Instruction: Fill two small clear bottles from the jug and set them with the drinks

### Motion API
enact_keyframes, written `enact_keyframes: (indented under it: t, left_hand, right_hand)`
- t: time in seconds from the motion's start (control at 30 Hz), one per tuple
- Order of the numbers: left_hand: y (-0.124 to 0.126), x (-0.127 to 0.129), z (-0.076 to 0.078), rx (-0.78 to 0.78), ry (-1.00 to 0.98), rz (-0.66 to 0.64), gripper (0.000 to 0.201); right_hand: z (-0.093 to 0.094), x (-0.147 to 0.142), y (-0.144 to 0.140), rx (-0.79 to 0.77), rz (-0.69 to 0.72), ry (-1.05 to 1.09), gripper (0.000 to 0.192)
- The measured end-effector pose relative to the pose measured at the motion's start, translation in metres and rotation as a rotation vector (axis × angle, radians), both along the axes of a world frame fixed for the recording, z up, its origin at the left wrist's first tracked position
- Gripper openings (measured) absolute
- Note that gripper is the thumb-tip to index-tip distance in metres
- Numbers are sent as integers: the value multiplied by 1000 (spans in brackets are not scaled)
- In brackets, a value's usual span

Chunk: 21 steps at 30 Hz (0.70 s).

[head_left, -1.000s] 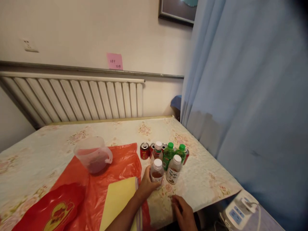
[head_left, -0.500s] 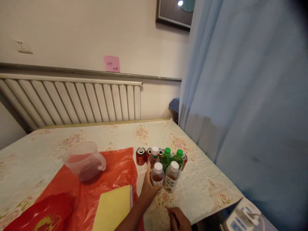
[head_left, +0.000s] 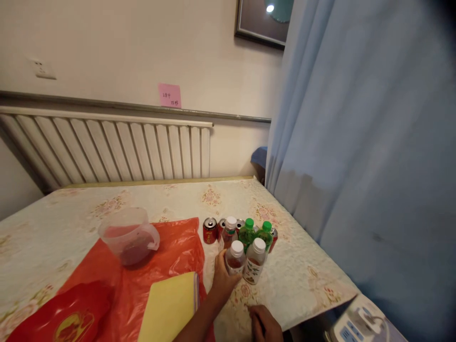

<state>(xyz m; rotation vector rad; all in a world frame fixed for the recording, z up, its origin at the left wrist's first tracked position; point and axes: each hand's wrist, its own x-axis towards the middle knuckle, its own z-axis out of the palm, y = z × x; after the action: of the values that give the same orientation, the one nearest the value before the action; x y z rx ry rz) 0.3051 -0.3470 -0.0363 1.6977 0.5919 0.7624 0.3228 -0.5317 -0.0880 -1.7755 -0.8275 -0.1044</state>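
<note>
My left hand (head_left: 225, 279) is wrapped round a clear plastic bottle (head_left: 235, 259) with a white cap, upright on the table at the front of a cluster. Close on its right is another white-capped bottle (head_left: 254, 262) with a leaf-patterned label. Behind them stand a third white-capped bottle (head_left: 228, 232) and two green bottles (head_left: 246, 232) with green caps. A red drink can (head_left: 210, 232) stands at the left of the back row, other cans partly hidden behind the bottles. Near the table's front edge, my right hand (head_left: 265, 324) rests with curled fingers, holding nothing visible.
Left of the bottles, a red plastic sheet (head_left: 178, 244) carries a translucent jug (head_left: 126, 237), a folded yellow cloth (head_left: 169, 304) and a red tray (head_left: 62, 313). A blue curtain (head_left: 356, 166) hangs along the right side. A power strip (head_left: 359, 323) lies at lower right.
The bottle in my left hand has shifted slightly right, closer to the leaf-patterned bottle. My right hand stays where it was. The view has turned a little.
</note>
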Motion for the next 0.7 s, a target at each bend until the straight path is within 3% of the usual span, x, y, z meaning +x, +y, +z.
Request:
enact_keyframes:
  t: [0.17,0.3,0.43,0.57,0.7]
  left_hand:
    - [-1,-28,-2,63,80,-31,76]
    - [3,-73,0,146,179,-69,44]
    - [15,-125,-1,263,190,-13,24]
    - [34,-173,-18,448,237,129,25]
    - [50,-204,-43,658,341,212,33]
  right_hand:
    - [8,0,-4,-34,28,-23,41]
    - [8,-1,-7,-75,45,-26,37]
    - [1,-2,-8,-114,30,-20,32]
    - [-4,-3,-8,-143,15,-16,30]
    - [-6,-3,-7,-149,4,-43,31]
